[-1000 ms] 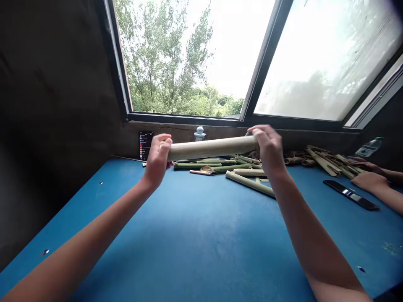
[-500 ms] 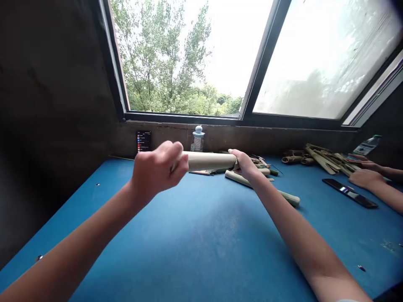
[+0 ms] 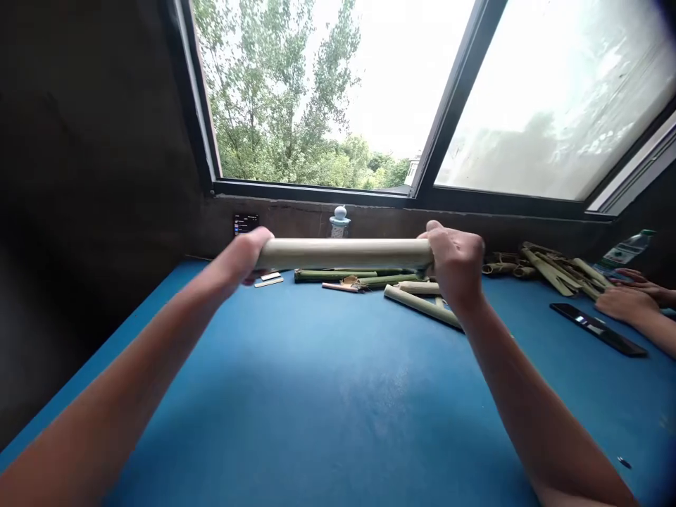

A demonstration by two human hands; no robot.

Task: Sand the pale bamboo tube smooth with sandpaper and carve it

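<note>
A thick, pale bamboo tube [image 3: 346, 253] is held level above the far part of the blue table [image 3: 317, 394]. Its left end is gripped by my left hand [image 3: 243, 255], whose fingers are mostly hidden behind it. At the other end, my right hand [image 3: 455, 262] is closed round the tube. Beyond and below it lie green bamboo pieces [image 3: 335, 275] and small pale strips [image 3: 269, 279]. A longer split bamboo piece [image 3: 420, 305] rests slantwise near my right wrist.
Behind the tube stand a phone [image 3: 246, 223] and a light-blue-topped jar [image 3: 339, 222]. To the right are a heap of dry bamboo pieces [image 3: 552, 271], a dark phone [image 3: 596, 329], a bottle [image 3: 628, 250] and another person's hands [image 3: 628, 301]. A window [image 3: 327, 190] rises behind the table.
My left hand has shifted left to the tube's end, and my right hand has moved right and turned over its other end. More of the tube shows between them. The view has shifted slightly.
</note>
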